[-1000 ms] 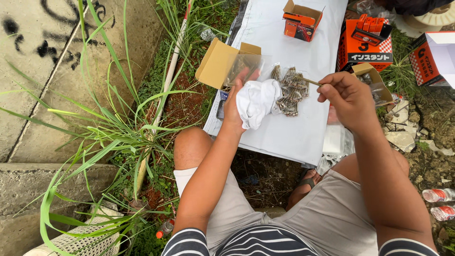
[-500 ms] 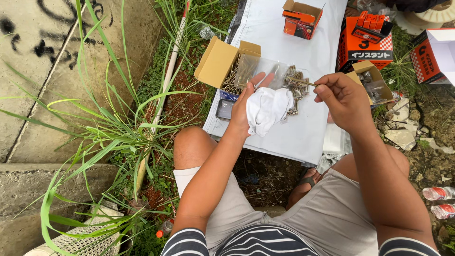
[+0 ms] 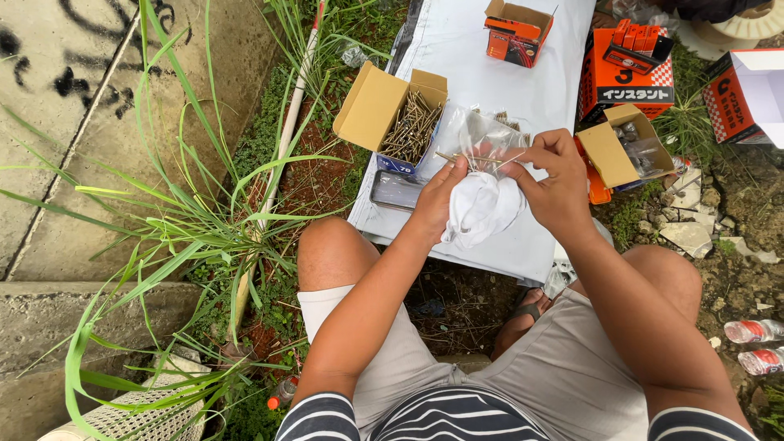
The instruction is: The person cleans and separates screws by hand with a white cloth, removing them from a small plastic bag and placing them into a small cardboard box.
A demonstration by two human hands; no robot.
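Observation:
My left hand point(image 3: 441, 196) holds a crumpled white cloth point(image 3: 482, 211) and pinches one end of a long thin screw point(image 3: 469, 158). My right hand point(image 3: 555, 180) grips the other end of the same screw just above the cloth. Both hands hover over a white sheet point(image 3: 490, 73) spread on the ground. Behind the hands lies a clear plastic bag point(image 3: 482, 131) with more screws. An open brown cardboard box point(image 3: 392, 114) filled with long screws stands to the left of my hands.
A small clear tray point(image 3: 396, 189) lies below the screw box. Orange boxes point(image 3: 625, 69) and an open brown box point(image 3: 625, 147) sit to the right. Tall grass point(image 3: 196, 220) and a concrete wall point(image 3: 73, 147) are on the left; plastic bottles point(image 3: 755, 343) lie at right.
The two hands have come together; my right hand brought the screw from the right over to the cloth, and my left hand now pinches it too. The view shifted slightly.

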